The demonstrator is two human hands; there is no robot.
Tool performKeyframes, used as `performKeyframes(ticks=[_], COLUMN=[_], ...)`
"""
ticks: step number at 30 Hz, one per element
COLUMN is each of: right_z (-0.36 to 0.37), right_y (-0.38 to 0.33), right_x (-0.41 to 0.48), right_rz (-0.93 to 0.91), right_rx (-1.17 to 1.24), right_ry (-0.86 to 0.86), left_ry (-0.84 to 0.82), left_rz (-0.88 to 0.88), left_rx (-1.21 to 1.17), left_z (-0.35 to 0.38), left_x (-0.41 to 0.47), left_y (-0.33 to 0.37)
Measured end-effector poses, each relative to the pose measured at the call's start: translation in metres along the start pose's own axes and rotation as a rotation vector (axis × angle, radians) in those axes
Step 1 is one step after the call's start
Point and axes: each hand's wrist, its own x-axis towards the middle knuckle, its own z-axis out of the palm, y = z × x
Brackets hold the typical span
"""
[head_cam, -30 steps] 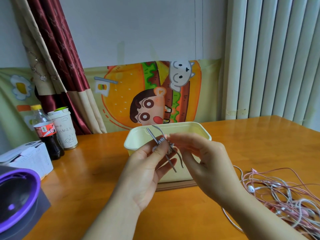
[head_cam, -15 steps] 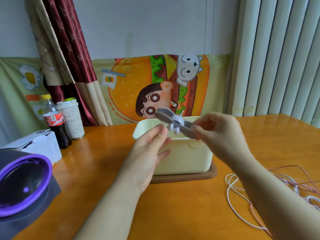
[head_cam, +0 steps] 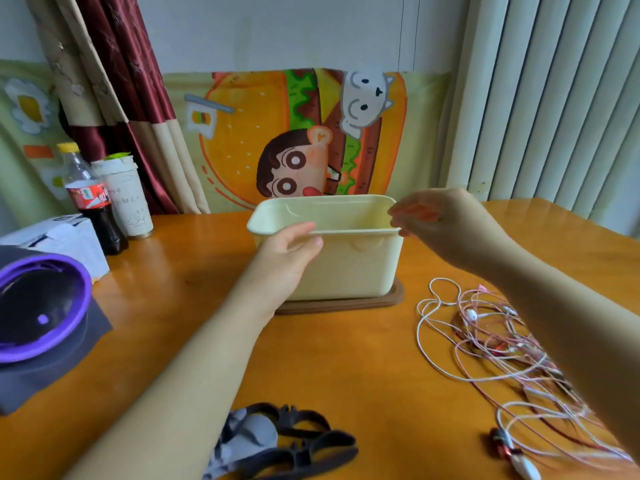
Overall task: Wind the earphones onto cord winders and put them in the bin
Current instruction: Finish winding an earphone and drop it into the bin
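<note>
Wooden surface (head_cam: 346, 362), orange-brown, carrying all items below. Cream plastic bin (head_cam: 349, 268), rectangular, open-topped, upright at centre rear, standing on a brown lid or tray (head_cam: 388, 301); only the upper inner walls show, so its contents cannot be told. Left hand (head_cam: 287, 258): reaches forward to the bin's front wall, fingertips at the near rim, grip apart with fingers relaxed and nothing held. Right hand (head_cam: 433, 221): raised at the bin's right rim, motion-blurred, fingers loosely bent, grip apart with nothing seen in it. Earphones (head_cam: 502, 344): loose tangle of pink and white cords with small white earbuds, lying on the surface right of the bin and partly under the right forearm, apart from the bin. Cord winders (head_cam: 294, 441): a small heap, dark and grey, flat pieces overlapping, at the near edge beside the left forearm. Far left: cola bottle (head_cam: 90, 202) with yellow cap, upright, just beside a white paper cup (head_cam: 126, 199); white carton (head_cam: 62, 237) in front of them; round purple-rimmed dark object (head_cam: 38, 306) at the left edge. Behind: cartoon burger cloth (head_cam: 301, 140), dark red curtain (head_cam: 114, 64), pale vertical blinds (head_cam: 554, 98).
</note>
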Motion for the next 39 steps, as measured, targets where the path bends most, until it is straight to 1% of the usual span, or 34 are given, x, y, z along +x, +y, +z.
performKeyframes(ticks=[2,4,5,6,7,9,10,11,14,17,18,20,23,25,27,29,32,34,36,37,39], right_z=[-0.014,-0.027,-0.031,-0.036,-0.043,-0.047,-0.051,-0.053,-0.053,-0.049,-0.049,-0.048,-0.05,-0.053,-0.057,-0.063,-0.074,-0.08,-0.084,-0.086,-0.084], right_y=[0.008,0.018,0.024,0.03,0.037,0.047,0.051,0.055,0.069,0.08,0.083,0.086,0.085,0.084,0.082,0.083,0.087,0.088,0.086,0.086,0.081], right_x=[-0.018,-0.036,-0.044,-0.051,-0.061,-0.072,-0.079,-0.085,-0.102,-0.115,-0.118,-0.121,-0.117,-0.108,-0.098,-0.086,-0.066,-0.054,-0.045,-0.044,-0.04], right_rz=[0.009,0.03,0.04,0.048,0.06,0.089,0.107,0.122,0.139,0.108,0.098,0.076,0.131,0.167,0.162,0.174,0.309,0.406,0.514,0.569,0.653], right_rx=[-0.063,-0.164,-0.214,-0.252,-0.278,-0.295,-0.304,-0.316,-0.362,-0.414,-0.432,-0.461,-0.396,-0.322,-0.305,-0.287,-0.113,0.116,0.34,0.409,0.512], right_ry=[-0.138,-0.352,-0.464,-0.553,-0.613,-0.681,-0.702,-0.725,-0.769,-0.743,-0.719,-0.647,-0.464,-0.345,-0.256,-0.132,0.014,0.083,0.143,0.154,0.119], left_ry=[0.011,-0.012,-0.058,-0.148,-0.273,-0.532,-0.62,-0.669,-0.746,-0.748,-0.73,-0.672,-0.537,-0.404,-0.256,-0.098,0.118,0.234,0.336,0.368,0.417], left_rz=[0.061,0.144,0.191,0.23,0.255,0.28,0.297,0.315,0.348,0.4,0.419,0.424,0.393,0.466,0.579,0.651,0.684,0.65,0.554,0.491,0.364], left_rx=[0.195,0.367,0.446,0.518,0.586,0.74,0.828,0.899,1.003,1.127,1.138,1.071,0.827,0.725,0.652,0.607,0.59,0.571,0.491,0.431,0.299], left_z=[0.011,0.028,0.038,0.049,0.063,0.084,0.096,0.105,0.13,0.145,0.147,0.146,0.135,0.126,0.112,0.092,0.055,0.029,0.003,-0.006,-0.031], left_x=[-0.002,-0.006,-0.008,-0.011,-0.015,-0.019,-0.021,-0.023,-0.027,-0.029,-0.028,-0.026,-0.021,-0.018,-0.014,-0.007,0.008,0.016,0.023,0.027,0.032], left_y=[0.003,0.007,0.008,0.008,0.008,0.002,0.0,-0.002,-0.01,-0.019,-0.021,-0.022,-0.017,-0.007,0.006,0.019,0.03,0.03,0.026,0.023,0.014])
